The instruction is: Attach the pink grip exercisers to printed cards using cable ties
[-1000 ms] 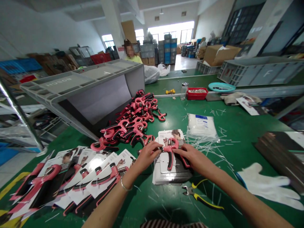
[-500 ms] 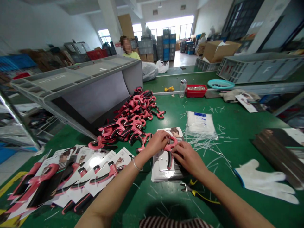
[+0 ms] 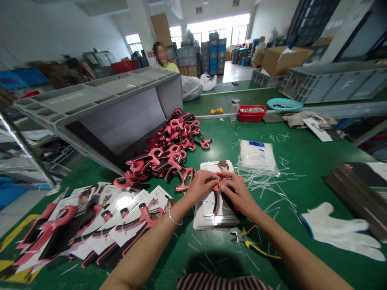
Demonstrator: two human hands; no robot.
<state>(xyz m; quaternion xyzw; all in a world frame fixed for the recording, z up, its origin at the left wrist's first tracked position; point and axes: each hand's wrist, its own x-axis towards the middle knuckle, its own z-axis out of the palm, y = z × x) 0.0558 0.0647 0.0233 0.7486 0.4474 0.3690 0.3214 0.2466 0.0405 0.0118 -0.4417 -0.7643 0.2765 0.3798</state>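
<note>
A pink-and-black hand grip exerciser lies on the top card of a stack of printed cards in front of me. My left hand is closed on its upper left side, fingertips at the pink body. From the other side my right hand pinches the pink part, thumb and fingers close to the left fingertips. Whether a thin tie is between the fingers is too small to make out. Just left of the stack, a loose hand grip sits by my left wrist.
Loose hand grips spill from a tipped grey crate. Carded grips overlap at left. White cable ties lie beside their bag. Diagonal cutters, a white glove and a red tray are right. A person is behind.
My right hand has moved up and left along the grip, bringing its fingertips nearer the left ones. My left hand has shifted slightly down. The view has turned a little.
</note>
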